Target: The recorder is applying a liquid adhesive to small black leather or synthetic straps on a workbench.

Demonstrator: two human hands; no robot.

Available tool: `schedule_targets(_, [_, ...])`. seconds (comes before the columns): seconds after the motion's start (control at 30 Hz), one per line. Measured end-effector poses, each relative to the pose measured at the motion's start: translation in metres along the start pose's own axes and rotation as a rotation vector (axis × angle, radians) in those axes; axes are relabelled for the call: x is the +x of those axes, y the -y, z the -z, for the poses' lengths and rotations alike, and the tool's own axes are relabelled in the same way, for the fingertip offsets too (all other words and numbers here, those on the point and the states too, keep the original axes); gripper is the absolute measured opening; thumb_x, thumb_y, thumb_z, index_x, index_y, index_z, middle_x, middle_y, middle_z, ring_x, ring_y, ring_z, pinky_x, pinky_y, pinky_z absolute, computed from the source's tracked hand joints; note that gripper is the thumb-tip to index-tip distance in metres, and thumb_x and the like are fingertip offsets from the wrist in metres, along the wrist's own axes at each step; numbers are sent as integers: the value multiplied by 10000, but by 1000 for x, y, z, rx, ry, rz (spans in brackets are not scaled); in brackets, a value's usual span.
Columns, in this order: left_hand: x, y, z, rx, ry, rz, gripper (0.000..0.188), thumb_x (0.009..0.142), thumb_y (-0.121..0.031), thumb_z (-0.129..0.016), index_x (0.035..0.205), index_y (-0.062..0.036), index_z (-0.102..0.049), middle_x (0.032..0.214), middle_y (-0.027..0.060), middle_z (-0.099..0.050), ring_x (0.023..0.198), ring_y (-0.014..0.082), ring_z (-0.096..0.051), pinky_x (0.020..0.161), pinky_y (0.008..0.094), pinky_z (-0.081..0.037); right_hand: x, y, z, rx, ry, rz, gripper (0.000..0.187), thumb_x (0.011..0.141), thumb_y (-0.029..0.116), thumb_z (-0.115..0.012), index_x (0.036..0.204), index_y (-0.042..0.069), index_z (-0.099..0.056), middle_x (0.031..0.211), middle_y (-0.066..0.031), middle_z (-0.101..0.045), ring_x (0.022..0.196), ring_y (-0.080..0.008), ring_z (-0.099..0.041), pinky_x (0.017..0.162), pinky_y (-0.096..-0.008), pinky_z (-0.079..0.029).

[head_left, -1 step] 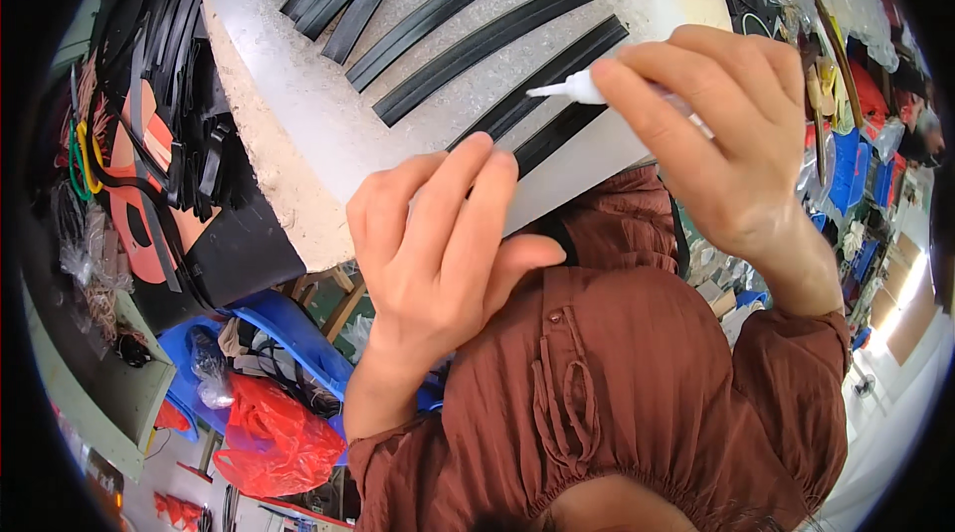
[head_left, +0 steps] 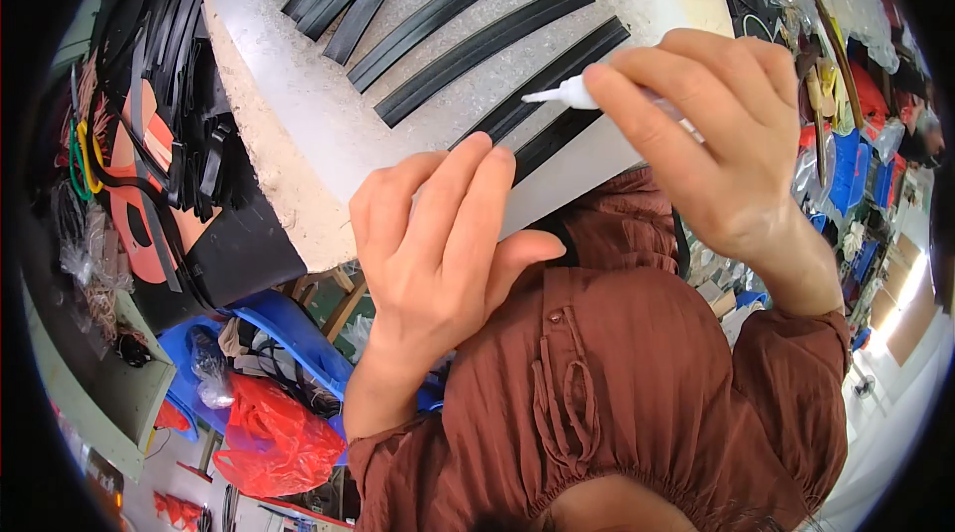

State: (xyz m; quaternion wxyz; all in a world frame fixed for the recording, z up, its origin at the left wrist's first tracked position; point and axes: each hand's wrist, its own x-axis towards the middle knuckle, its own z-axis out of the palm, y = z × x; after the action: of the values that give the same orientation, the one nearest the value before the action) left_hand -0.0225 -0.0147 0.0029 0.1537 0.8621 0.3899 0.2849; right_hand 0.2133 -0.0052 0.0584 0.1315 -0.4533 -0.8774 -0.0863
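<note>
Right hand (head_left: 711, 124) grip closed round white nozzle bottle (head_left: 574, 91), tip at or just over a black strip (head_left: 562, 71) on the white surface (head_left: 298, 104); left hand (head_left: 433, 244) unclenched, fingers over strip's near end. This strip looks partway; whether other strips (head_left: 487, 53) are done, can't tell.

Before you stands a desk (head_left: 284, 204) with a rough cream edge; a dark work surface (head_left: 254, 259) adjoins it on your left. Past that is a pale green metal unit (head_left: 147, 403), with a blue bin (head_left: 310, 345) nearer you. To your right, a bright light (head_left: 910, 291) glares beside a brown panel (head_left: 888, 283), below blue containers (head_left: 846, 169).
</note>
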Motion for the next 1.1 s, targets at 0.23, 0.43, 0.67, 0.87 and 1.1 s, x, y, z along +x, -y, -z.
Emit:
schedule_targets(0.23, [-2, 3, -3, 26, -3, 9, 585, 956, -546, -578, 1147, -6, -698, 1135, 107, -719, 930, 297, -631, 856, 400, -461, 0, -8, 4, -50, 28, -8, 387, 678, 138, -666, 1047, 52, -744, 995, -32, -711, 885, -208, -655, 774, -337, -427])
schedule_targets(0.43, [1, 5, -5, 42, -9, -26, 563, 974, -543, -571, 1117, -15, -708, 1088, 95, -702, 907, 252, -624, 841, 395, -437, -1, -1, 5, -51, 62, -50, 362, 682, 70, -704, 1040, 71, -753, 988, -22, -716, 876, -204, -664, 793, -334, -423])
schedule_targets(0.67, [5, 7, 5, -33, -20, 9, 588, 952, -552, -580, 1117, 0, -699, 1130, 127, -710, 940, 305, -630, 862, 417, -460, 10, -20, 3, -65, -14, -42, 434, 613, 19, -747, 1040, 101, -759, 974, -8, -715, 892, -218, -669, 789, -335, -448])
schedule_targets(0.87, [21, 23, 5, 35, -4, 12, 594, 952, -553, -576, 1143, -3, -691, 1135, 128, -706, 983, 319, -622, 883, 421, -462, 29, -7, -16, 33, -16, -29, 370, 644, 100, -687, 1009, 83, -746, 953, -9, -699, 874, -208, -656, 774, -337, -437])
schedule_targets(1.1, [21, 26, 3, 36, -3, 49, 577, 962, -542, -567, 1138, -8, -695, 1097, 107, -719, 959, 307, -632, 877, 411, -459, 31, -16, -13, -33, -11, 17, 365, 642, 118, -668, 996, 69, -740, 959, -18, -704, 873, -203, -658, 776, -342, -432])
